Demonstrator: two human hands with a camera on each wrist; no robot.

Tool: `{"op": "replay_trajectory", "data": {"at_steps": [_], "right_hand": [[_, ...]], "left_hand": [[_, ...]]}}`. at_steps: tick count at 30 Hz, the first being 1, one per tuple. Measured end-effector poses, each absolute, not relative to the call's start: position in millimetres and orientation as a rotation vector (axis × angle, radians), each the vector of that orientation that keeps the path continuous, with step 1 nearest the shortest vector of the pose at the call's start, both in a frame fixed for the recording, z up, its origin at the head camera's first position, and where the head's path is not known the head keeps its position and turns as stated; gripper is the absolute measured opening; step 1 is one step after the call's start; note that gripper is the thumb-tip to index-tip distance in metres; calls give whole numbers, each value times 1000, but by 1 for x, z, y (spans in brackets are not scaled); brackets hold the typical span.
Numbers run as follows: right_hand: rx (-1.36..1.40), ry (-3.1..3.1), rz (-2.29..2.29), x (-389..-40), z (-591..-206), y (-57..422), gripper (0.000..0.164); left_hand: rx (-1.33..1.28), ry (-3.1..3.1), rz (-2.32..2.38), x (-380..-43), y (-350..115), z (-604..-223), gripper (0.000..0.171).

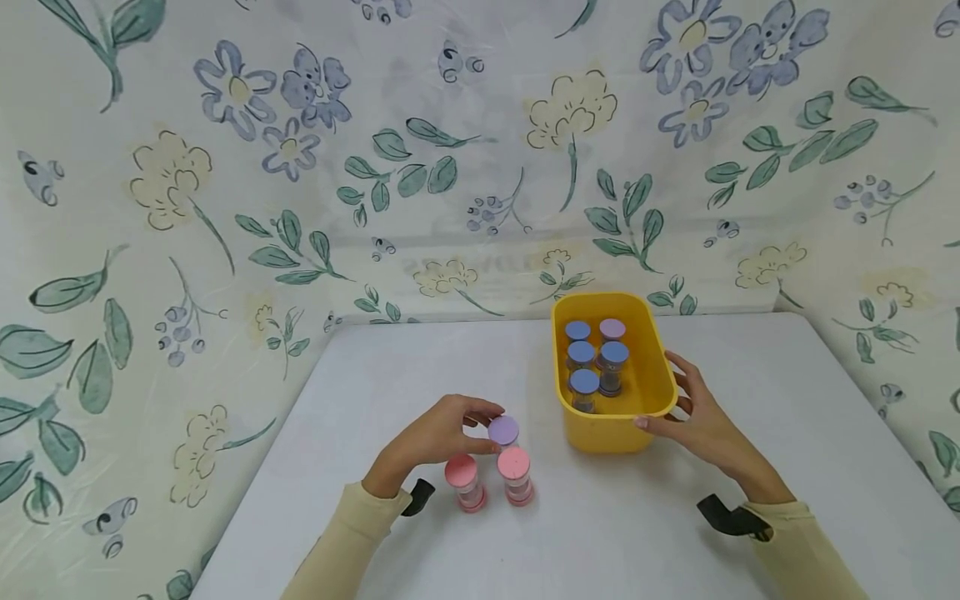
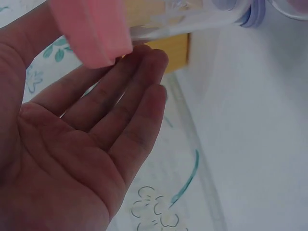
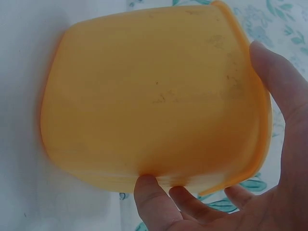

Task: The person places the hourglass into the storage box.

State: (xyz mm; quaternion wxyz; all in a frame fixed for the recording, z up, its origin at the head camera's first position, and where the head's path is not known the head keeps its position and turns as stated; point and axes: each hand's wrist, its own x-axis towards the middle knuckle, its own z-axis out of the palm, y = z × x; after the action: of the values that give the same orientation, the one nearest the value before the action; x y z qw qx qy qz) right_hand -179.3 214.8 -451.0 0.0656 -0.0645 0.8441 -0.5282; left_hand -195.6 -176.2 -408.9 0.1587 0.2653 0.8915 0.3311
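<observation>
My left hand [image 1: 450,429] holds a purple-capped sand timer [image 1: 503,430] by its top, thumb and fingertips on either side of the cap. This timer is a small clear cylinder, and its lower part is hidden in the head view. Two pink-capped timers, one on the left [image 1: 461,472] and one on the right [image 1: 514,464], stand upright just in front. In the left wrist view a pink cap [image 2: 94,29] covers the fingertips' contact. My right hand [image 1: 701,417] grips the yellow bin [image 1: 611,433] at its near right corner, thumb on the rim and fingers along the side.
Inside the bin stand several blue-capped timers [image 1: 585,382] and one with a lilac cap [image 1: 612,330]. Everything rests on a white table [image 1: 420,358]. A flower-patterned cloth [image 1: 450,167] rises behind the table and along its sides.
</observation>
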Motion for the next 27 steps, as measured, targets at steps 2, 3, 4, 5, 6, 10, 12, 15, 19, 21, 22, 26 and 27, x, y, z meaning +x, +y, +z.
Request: {"op": "replay_trajectory", "data": {"at_steps": [2,3,4,5,6,10,12,15,19,21,22,26,27], "right_hand": [[-196,2550,-1591,-179,-451,215,115],[-197,2551,-1591,-179,-451,215,115],[-197,2551,-1592,-179,-450,215,115],[-198,2551,-1592,-179,-450,215,115],[-198,2550,-1594,-179,-450,215,115],[-198,2551,-1590,-179,-450,215,115],[-198,2550,-1589,-179,-450,215,115],[-201,2546,-1594,-179,-450,215,115],[-201,2545,-1597,-179,-451,215,115],[-200,2546,-1595,-179,-451,215,115],[-200,2549,-1594,-180,-451,215,115],[-200,2548,-1598,-179,-452,215,115],[-200,2547,-1598,-179,-452,215,115]], "left_hand": [[757,2552,953,-196,-177,-411,51],[752,2550,962,-197,-177,-412,50],[753,2551,968,-197,-177,-412,50],[750,2549,975,-197,-177,-413,50],[748,2549,978,-197,-177,-414,49],[739,2540,1002,-198,-176,-415,49],[733,2535,1013,-198,-176,-415,49],[719,2530,1030,-198,-175,-416,48],[703,2529,1047,-198,-174,-417,45],[695,2528,1057,-199,-174,-419,44],[693,2527,1064,-199,-175,-420,43],[670,2528,1092,-199,-175,-422,43],[667,2535,1094,-199,-174,-423,42]]}}
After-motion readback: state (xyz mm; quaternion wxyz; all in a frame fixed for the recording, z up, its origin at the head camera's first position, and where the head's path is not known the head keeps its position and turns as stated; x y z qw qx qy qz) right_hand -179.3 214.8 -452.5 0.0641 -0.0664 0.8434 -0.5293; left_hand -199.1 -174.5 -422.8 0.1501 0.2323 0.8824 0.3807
